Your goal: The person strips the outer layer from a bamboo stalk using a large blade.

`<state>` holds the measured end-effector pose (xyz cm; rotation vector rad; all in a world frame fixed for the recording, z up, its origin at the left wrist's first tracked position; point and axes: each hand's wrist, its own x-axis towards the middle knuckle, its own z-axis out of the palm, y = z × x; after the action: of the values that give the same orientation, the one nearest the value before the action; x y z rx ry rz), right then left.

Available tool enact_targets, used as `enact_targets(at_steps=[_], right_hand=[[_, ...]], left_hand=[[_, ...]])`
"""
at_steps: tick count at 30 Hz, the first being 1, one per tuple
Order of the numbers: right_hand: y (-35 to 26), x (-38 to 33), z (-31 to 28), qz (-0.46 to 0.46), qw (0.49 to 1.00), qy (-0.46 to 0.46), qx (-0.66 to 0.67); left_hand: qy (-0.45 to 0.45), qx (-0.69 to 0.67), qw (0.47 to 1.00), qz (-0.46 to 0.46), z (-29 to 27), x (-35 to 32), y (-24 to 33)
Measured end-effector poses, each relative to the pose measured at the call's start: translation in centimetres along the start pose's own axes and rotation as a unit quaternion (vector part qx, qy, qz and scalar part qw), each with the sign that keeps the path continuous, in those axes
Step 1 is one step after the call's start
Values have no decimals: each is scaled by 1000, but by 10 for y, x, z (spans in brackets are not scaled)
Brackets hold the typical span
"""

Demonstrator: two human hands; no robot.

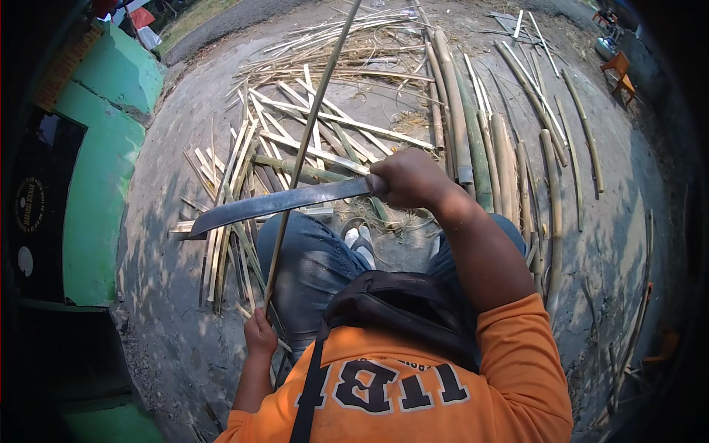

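Observation:
My right hand (pixel 413 179) is closed round the handle of a machete (pixel 288 202), held out level over my knees with its broad tip to the left. A long, thin bamboo strip (pixel 314 111) slants up from my left side toward the top of the view and crosses the blade; whether they touch I cannot tell. Low on the left, my left hand (pixel 261 332) is closed on the strip's lower end. Part of that hand's grip is hidden. Pale split bamboo slats (pixel 236 177) lie in a heap in front of my left knee.
Whole bamboo poles (pixel 461 125) lie lengthwise ahead and to the right. More strips (pixel 325 40) are scattered farther off on the concrete ground (pixel 162 221). A green wall (pixel 103 184) stands at the left. An orange chair (pixel 620 74) is at the far right.

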<state>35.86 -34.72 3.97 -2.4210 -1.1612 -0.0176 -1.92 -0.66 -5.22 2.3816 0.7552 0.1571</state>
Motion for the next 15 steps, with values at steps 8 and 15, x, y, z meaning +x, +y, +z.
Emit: enact_targets(at_steps=[8, 15], right_hand=[[15, -2, -11, 62, 997, 39, 23], [11, -2, -5, 103, 993, 19, 62]], left_hand=[[-10, 12, 1000, -13, 3, 1, -12], [-3, -11, 1000, -29, 7, 1, -18]])
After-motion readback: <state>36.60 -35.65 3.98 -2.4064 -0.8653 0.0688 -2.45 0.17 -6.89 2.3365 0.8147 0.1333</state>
